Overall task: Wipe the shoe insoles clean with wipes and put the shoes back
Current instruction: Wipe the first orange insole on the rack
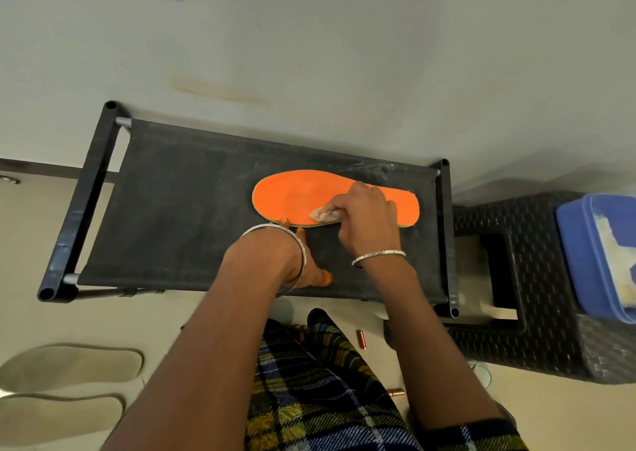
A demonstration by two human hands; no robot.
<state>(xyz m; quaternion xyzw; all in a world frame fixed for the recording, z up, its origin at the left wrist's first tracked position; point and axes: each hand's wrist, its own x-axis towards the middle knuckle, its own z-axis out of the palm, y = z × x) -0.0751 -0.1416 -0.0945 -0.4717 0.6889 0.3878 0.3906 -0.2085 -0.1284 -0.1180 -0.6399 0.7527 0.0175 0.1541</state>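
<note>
Two pale insoles [69,368] lie on the floor [31,244] at our left. On the black rack [179,192] our left hand [311,261] splays flat, one fingertip [285,222] touching the near edge of the orange insole [292,192]. Our right hand [364,216] pinches a crumpled wipe [321,214] against the insole's middle. We judge the wiping underway; next we need firm strokes along its length, braced against sliding.

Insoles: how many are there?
3. The orange insole lies on the black rack; one grey insole and a second grey insole lie on the floor, lower left. More may be hidden.
</note>
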